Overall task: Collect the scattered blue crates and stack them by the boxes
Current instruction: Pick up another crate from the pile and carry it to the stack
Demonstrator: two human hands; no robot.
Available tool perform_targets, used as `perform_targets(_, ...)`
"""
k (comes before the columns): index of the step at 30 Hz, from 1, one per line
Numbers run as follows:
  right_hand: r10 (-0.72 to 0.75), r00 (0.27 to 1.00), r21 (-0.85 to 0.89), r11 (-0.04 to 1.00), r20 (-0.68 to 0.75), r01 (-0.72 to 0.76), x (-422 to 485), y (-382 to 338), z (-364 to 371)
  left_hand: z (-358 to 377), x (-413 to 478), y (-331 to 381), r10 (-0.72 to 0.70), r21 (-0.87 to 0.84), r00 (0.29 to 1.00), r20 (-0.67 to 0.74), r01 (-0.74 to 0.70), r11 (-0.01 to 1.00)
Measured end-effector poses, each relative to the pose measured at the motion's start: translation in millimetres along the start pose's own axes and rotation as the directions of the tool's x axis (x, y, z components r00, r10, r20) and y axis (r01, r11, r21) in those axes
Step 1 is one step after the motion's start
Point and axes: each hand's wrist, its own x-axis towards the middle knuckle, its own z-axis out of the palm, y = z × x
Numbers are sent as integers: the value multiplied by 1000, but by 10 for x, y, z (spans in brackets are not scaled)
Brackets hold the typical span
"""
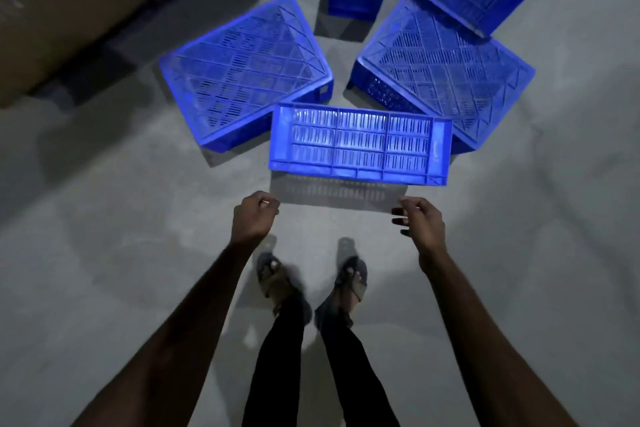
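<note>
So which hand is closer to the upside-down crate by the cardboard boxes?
Left. The left hand is just short of the near corner of that upside-down crate. The right hand is farther, at the other end of the crate standing on its side.

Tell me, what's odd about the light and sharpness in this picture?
Head view: dim light overall; the nearest crate looks bleached at its middle and throws a slatted shadow on the concrete floor; sandalled feet smear slightly; wide lens bows the edges.

Your left hand [256, 218], fingers curled, and right hand [420, 220], fingers loose, hover just short of a blue crate [360, 144] standing on its side. Behind it lie a left overturned crate [242, 69] and a right overturned crate [446, 69].
</note>
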Motion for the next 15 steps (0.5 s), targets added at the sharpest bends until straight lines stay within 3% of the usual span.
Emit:
perform_targets(5, 52, 942, -10, 998, -332, -58, 1271, 989, -40, 785, 946, -270, -46, 8, 997, -60, 47, 999)
perform_targets(9, 85, 871, 86, 995, -484, -49, 1944, 1467, 13, 1130, 1574, -538, -152, -7, 956, -252, 155, 988)
perform_targets(12, 149, 867, 261, 965, -476, -22, 2479, 1705, 44, 1143, 2141, -981, -249, -105, 911, -330, 227, 968)
perform_targets(15, 159, 889, 391, 920, -430, 25, 3227, 2147, -122, 1143, 2724, -1367, -274, -316, 914, -299, 176, 932)
